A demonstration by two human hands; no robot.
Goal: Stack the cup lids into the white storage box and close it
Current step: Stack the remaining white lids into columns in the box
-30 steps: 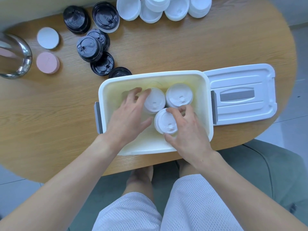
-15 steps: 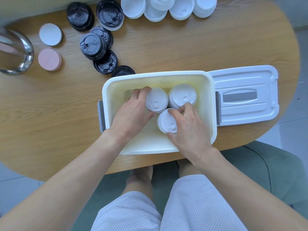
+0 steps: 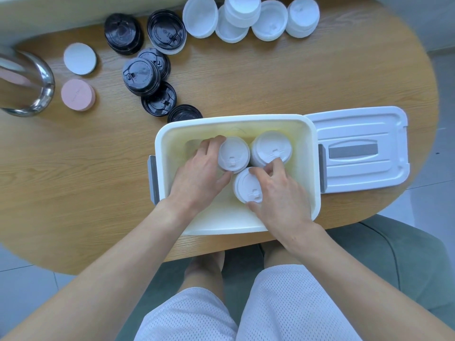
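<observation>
White box (image 3: 170,143) sits open on my table (image 3: 246,77), near its front edge, and holds three stacks of white lids. My left hand (image 3: 199,178) curls round the left stack (image 3: 233,155), fingers behind it and thumb in front. My right hand (image 3: 280,195) grips the near stack (image 3: 247,185), fingers also touching the right stack (image 3: 270,146). I see the box lid (image 3: 357,148) lying flat just right of the box, off it. Loose white lids (image 3: 248,18) wait along the far edge, black lids (image 3: 145,72) lie left of those, and two round discs (image 3: 78,77) and a steel pot (image 3: 27,82) lie further left.
</observation>
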